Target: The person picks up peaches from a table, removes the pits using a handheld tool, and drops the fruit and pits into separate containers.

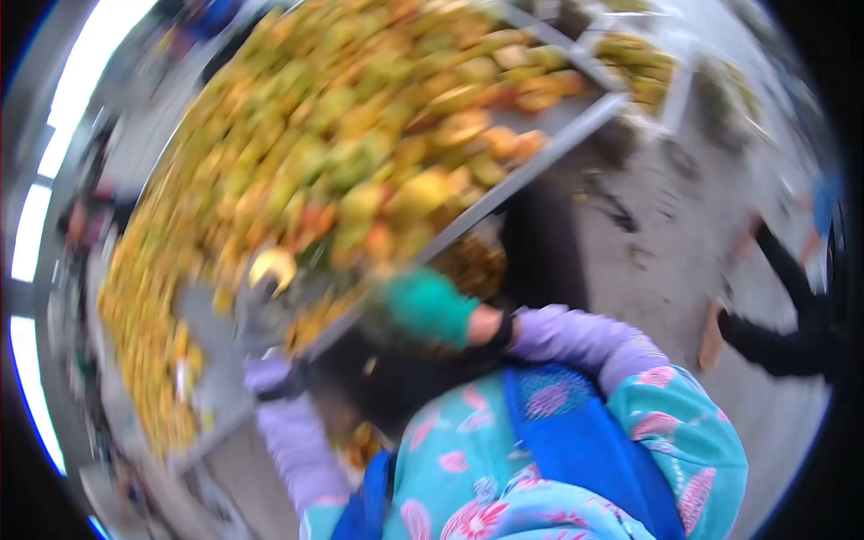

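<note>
Ok so, head cam (only view, pretty blurry tbh): the left hand [266, 312], in a greyish glove, is right by a round yellow fruit piece [273, 268] w/ a dark bit in front of it. Might be gripping it, but can't tell b/c of the smear, same for how far the fingers are open. Piece is at the near side of the bench [526, 171], just beside the big fruit heap [351, 162], which goes from green thru yellow to orange.

Right hand [427, 306] has a green glove on, near the bench's edge. Fingers are a blur, so no idea how open it is or if it's got anything.

Handling, imo: piece is prob light, firm-ish outside, softer inside, and slick if that's a cut face. I'd take it by the outer rim w/ fingertips spread around, thumb opposite, not too hard or it'll bruise or squirt out.

Pose: left arm [297, 441] reaches fwd in a lilac sleeve, dark band round the wrist. Right arm [585, 337] has the elbow out to the side, forearm coming in across the front of the body, so the hands are apart but both on the near side.

FYI another person [783, 346] in dark clothing is off to the right, well apart.
</note>
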The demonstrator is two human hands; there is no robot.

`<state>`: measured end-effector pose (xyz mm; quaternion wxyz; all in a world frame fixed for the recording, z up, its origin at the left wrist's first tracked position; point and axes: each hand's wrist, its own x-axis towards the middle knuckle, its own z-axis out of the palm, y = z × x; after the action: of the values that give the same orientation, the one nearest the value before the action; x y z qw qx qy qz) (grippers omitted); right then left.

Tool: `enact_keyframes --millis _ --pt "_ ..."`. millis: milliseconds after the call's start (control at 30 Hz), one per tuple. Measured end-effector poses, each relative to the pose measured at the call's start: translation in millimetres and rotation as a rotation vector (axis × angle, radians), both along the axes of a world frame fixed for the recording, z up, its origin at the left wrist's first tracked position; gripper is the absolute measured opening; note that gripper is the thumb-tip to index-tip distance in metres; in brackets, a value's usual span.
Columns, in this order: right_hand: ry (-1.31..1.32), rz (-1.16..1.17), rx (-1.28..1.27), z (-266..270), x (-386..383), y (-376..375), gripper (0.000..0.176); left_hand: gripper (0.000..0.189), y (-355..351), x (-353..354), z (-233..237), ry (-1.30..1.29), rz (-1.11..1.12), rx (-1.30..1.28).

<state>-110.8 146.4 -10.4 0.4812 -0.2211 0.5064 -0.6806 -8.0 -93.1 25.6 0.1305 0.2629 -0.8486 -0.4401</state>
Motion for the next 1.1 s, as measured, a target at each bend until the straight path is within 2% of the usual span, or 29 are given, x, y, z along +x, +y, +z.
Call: enact_keyframes --millis 33,67,100,167,233,300,400,500,567,600,700,800,867,967,1033,1067,1100 --pt "0.292 -0.105 -0.057 -2.3 3.5 -9.7 0.034 0.055 20.5 14.6 2.2 0.268 0.1 0.445" --pt "0.558 -0.241 -0.085 -4.6 5.1 -19.6 0.034 0.054 39.4 16.6 2.6 0.417 0.143 0.614" --pt "0.631 -0.164 0.033 5.0 -0.4 -27.5 0.037 0.054 55.6 7.1 6.1 0.541 0.164 0.711" --pt "0.691 -0.056 0.035 20.6 3.2 -28.0 0.038 0.054 71.8 6.6 -0.3 0.625 0.158 0.741" --pt "0.799 -0.002 0.053 16.4 2.5 -30.1 0.04 0.045 79.7 4.5 -4.2 0.703 0.133 0.881" --pt "0.933 0.034 0.073 11.8 3.3 -29.0 0.041 0.049 88.6 0.9 -10.7 0.591 0.179 0.563" --pt "0.928 0.035 0.115 21.1 0.6 -27.8 0.041 0.038 93.3 -4.6 -16.5 0.516 0.162 0.215" --pt "0.896 0.049 0.129 24.8 -0.3 -25.7 0.042 0.027 95.9 -5.8 -13.0 0.53 0.178 0.193" --pt "0.875 0.073 0.096 21.1 -0.2 -26.3 0.043 0.024 96.3 -1.6 -8.6 0.383 0.124 -0.219" --pt "0.853 0.085 0.105 21.6 0.8 -26.1 0.04 0.022 97.0 -2.6 -9.7 0.439 0.156 -0.043" --pt "0.818 0.129 0.075 22.2 2.1 -23.5 0.035 0.022 105.1 -4.3 -0.9 0.419 0.167 0.155" --pt "0.783 0.16 -0.006 12.8 3.5 -18.9 0.038 0.025 83.7 -6.5 -19.6 0.276 0.099 0.237" --pt "0.685 0.122 0.04 6.6 3.2 -22.6 0.034 0.031 78.6 -11.0 -27.6 0.349 -0.017 -0.271" --pt "0.655 0.059 0.256 3.8 11.0 -29.0 0.032 0.044 114.6 -24.7 -17.9 0.584 0.19 0.133" --pt "0.874 -0.092 0.027 -9.9 26.6 -28.8 0.03 0.046 118.4 -20.5 -27.2 0.652 0.372 0.621" --pt "0.927 -0.148 -0.053 -15.7 31.3 -28.8 0.029 0.037 117.4 -21.8 -29.5 0.702 0.42 0.66" --pt "0.982 -0.206 -0.13 -15.8 35.2 -28.9 0.027 0.037 114.0 -22.7 -30.3 0.655 0.378 0.557"
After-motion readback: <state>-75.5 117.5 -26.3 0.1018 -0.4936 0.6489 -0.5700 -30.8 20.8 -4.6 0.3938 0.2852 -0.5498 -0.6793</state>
